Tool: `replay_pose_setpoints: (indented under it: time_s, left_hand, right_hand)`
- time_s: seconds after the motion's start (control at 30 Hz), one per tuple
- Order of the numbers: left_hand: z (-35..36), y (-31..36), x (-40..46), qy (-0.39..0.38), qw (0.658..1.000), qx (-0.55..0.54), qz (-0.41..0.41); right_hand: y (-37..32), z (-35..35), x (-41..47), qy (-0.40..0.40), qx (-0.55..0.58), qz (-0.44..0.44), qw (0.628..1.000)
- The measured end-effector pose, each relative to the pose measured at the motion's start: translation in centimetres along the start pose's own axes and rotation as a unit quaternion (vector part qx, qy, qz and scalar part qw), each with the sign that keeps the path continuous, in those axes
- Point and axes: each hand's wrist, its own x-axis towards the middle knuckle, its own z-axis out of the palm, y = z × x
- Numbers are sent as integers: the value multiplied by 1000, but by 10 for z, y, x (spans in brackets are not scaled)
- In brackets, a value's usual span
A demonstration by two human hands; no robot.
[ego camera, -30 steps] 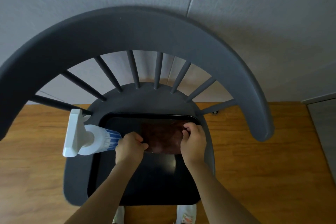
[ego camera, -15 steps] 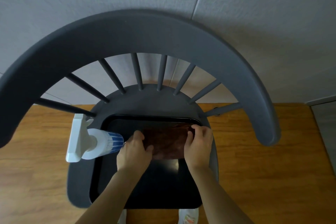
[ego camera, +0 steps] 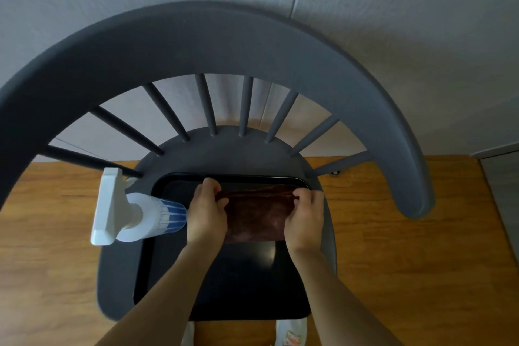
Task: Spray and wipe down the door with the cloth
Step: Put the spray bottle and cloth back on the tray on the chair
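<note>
Brown cloth [ego camera: 257,216] lies bunched between both hands, at the centre of the head view. The left hand [ego camera: 206,212] pinches its left edge, thumb and fingers curled over the fabric; the right hand [ego camera: 304,216] grips the right edge the same way, fingers hooked over the top fold. The cloth rests on the far part of a glossy black tray [ego camera: 224,284], which sits on the seat of a dark grey spindle-back chair [ego camera: 196,45]. At nine o'clock from the left hand, just beside it, a spray bottle [ego camera: 134,212] lies on its side across the tray's left rim, white trigger head pointing towards nine o'clock. Wooden floor [ego camera: 407,261] surrounds the chair; a pale grey wall [ego camera: 393,8] fills twelve o'clock. White shoes [ego camera: 290,334] show at six o'clock.
</note>
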Motion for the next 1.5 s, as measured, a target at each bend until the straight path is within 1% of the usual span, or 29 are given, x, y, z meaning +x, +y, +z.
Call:
replay_pose_setpoints:
  time_s: [0.07,0.13,0.17,0.2,0.27,0.3,0.33,0.4,0.6,0.67,0.73,0.77,0.83,0.93,1.0,1.13,1.3,1.5]
  left_hand:
    - [2,-4,0,19,1000,6,20]
    - [3,-7,1,32,998,33,40]
    - [4,-9,1,40,995,60,72]
    - [6,-12,1,46,987,95,122]
    - [11,-18,-4,26,962,171,212]
    - [14,-22,-6,1,951,201,236]
    - [15,-24,-8,-27,943,227,243]
    - [15,-30,-11,-72,932,270,232]
    - [-2,-48,-10,-134,898,329,261]
    - [-5,-49,-12,-155,893,335,259]
    - [-5,-43,-16,-147,897,323,262]
    - [-3,-38,-18,-140,899,318,265]
    - [3,-28,-17,-128,897,317,279]
    - [13,-33,-9,-133,896,337,257]
    - [14,-46,-4,-120,886,363,263]
    - [13,-58,-1,-131,873,382,275]
    - [13,-64,4,-142,870,385,273]
    - [9,-54,6,-178,872,380,254]
  right_hand:
    - [-1,1,1,-4,-22,2,1000]
    - [-5,-2,2,17,-28,1,999]
    - [-7,-5,1,30,-39,-7,999]
    - [-9,-8,-1,41,-63,-31,997]
    - [-7,-10,-9,22,-138,-105,985]
    - [-4,-10,-12,0,-170,-126,977]
    - [0,-10,-14,-17,-197,-127,972]
    - [10,-11,-14,-28,-231,-113,966]
    - [19,-14,-11,-67,-249,-116,959]
    - [13,-16,-12,-52,-239,-100,965]
    - [1,-19,-12,-34,-224,-114,967]
    - [-6,-19,-13,-45,-217,-142,965]
    - [-13,-14,-13,-99,-224,-184,952]
    - [-3,-6,-8,-171,-269,-172,932]
    - [8,-3,-6,-199,-294,-163,920]
    - [14,-2,-8,-204,-309,-175,912]
    - [10,1,-8,-214,-310,-164,912]
    - [6,-3,-5,-240,-311,-141,908]
